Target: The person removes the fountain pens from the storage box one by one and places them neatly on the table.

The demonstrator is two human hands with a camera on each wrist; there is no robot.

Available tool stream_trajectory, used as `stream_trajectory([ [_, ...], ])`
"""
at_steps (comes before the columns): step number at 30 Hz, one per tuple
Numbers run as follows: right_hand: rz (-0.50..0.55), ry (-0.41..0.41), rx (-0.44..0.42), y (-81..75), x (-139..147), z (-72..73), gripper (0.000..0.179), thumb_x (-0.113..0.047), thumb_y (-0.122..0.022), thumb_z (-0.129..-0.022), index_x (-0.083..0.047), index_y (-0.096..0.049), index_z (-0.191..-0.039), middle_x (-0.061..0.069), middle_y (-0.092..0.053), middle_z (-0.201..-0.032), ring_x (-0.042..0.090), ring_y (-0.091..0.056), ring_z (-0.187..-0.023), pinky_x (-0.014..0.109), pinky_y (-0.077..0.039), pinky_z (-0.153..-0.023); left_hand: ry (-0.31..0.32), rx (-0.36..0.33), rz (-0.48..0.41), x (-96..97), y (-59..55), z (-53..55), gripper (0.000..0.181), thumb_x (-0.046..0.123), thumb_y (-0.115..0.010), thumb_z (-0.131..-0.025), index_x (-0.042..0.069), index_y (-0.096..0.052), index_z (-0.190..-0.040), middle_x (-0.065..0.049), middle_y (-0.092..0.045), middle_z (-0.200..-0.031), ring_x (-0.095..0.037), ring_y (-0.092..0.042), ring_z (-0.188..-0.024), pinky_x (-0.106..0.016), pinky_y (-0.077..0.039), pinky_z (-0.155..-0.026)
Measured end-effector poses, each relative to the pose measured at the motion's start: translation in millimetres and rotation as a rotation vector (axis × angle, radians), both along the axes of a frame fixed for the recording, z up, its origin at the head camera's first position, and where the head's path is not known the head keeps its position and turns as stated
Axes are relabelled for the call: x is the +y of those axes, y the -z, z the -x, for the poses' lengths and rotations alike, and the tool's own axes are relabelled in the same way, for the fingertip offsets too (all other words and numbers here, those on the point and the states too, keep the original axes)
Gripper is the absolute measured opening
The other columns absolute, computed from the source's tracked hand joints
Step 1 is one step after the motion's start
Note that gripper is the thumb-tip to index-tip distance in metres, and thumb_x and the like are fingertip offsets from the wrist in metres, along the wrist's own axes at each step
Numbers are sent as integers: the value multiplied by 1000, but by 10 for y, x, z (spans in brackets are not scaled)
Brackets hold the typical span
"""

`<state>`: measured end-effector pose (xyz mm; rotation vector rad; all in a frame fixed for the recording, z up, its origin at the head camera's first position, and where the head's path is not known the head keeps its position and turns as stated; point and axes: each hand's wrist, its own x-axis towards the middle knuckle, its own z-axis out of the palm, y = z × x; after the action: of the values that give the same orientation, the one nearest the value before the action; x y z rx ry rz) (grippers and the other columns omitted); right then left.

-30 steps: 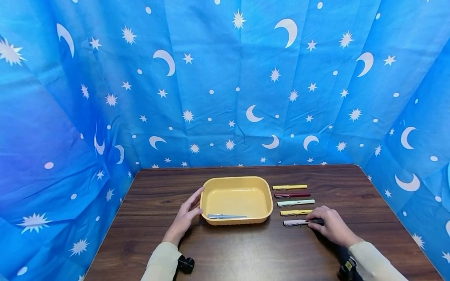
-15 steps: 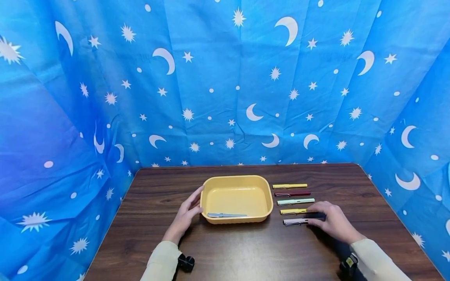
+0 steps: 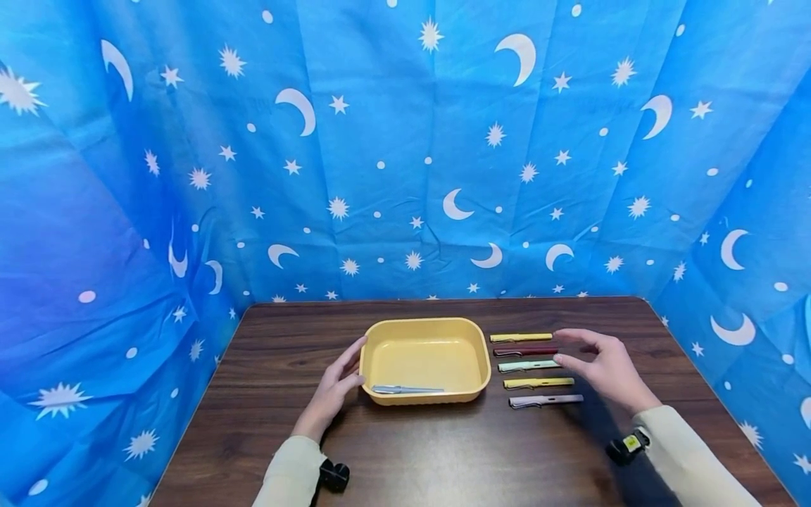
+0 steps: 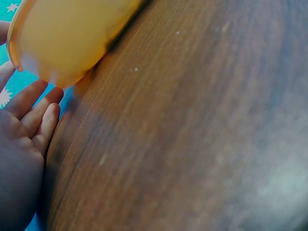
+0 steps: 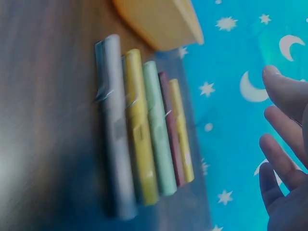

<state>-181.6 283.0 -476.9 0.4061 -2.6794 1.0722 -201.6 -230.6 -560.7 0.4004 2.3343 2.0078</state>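
Observation:
A yellow tray [image 3: 424, 398] stands on the table, with a pale blue pen [image 3: 408, 389] lying along its near side. My left hand [image 3: 331, 392] touches the tray's left wall with extended fingers; the left wrist view shows them against its outside [image 4: 72, 43]. To the right of the tray, capped pens lie in a column: a far yellow pen [image 3: 522, 338], a dark red pen [image 3: 526, 351], a mint green pen [image 3: 529, 366], a nearer yellow pen [image 3: 538, 383] and a pale lilac pen [image 3: 546, 401]. Above their right ends hovers my right hand [image 3: 605, 366], fingers spread, holding nothing.
The dark wooden table [image 3: 431, 458] has its far edge just behind the tray and pens. Blue cloth [image 3: 380, 141] with moons and stars hangs behind and at both sides. Each wrist carries a small black camera.
My right hand has left the lilac pen and moved away from me, past the column, to near the far yellow pen, its fingers now spread. The left hand and tray stay put.

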Motion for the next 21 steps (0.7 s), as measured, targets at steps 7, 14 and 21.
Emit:
stream_trajectory([
  [7, 65, -20, 1, -170, -216, 161, 46, -31, -80, -94, -16, -70, -136, 7, -72, -133, 28, -66, -119, 39, -59, -94, -4, -2, 7, -8, -1, -3, 75, -4, -56, -95, 18, -38, -164, -9, -34, -170, -33, -36, -154, -14, -38, -112],
  [14, 135, -90, -44, -300, -509, 313, 50, -33, -81, -92, -15, -69, -137, 6, -70, -137, 29, -63, -127, 46, -58, -98, -21, -19, 9, 3, -5, -13, 76, -4, -57, -94, 20, -39, -164, -7, -36, -169, -31, -38, -153, -14, -39, -111],
  [21, 173, -193, -56, -400, -906, 485, 45, -23, -84, -91, -14, -72, -133, 5, -71, -135, 29, -62, -128, 58, -52, -105, -27, -26, 21, 8, -24, -18, 75, -1, -58, -94, 23, -40, -163, -7, -37, -168, -29, -39, -152, -14, -39, -111],
])
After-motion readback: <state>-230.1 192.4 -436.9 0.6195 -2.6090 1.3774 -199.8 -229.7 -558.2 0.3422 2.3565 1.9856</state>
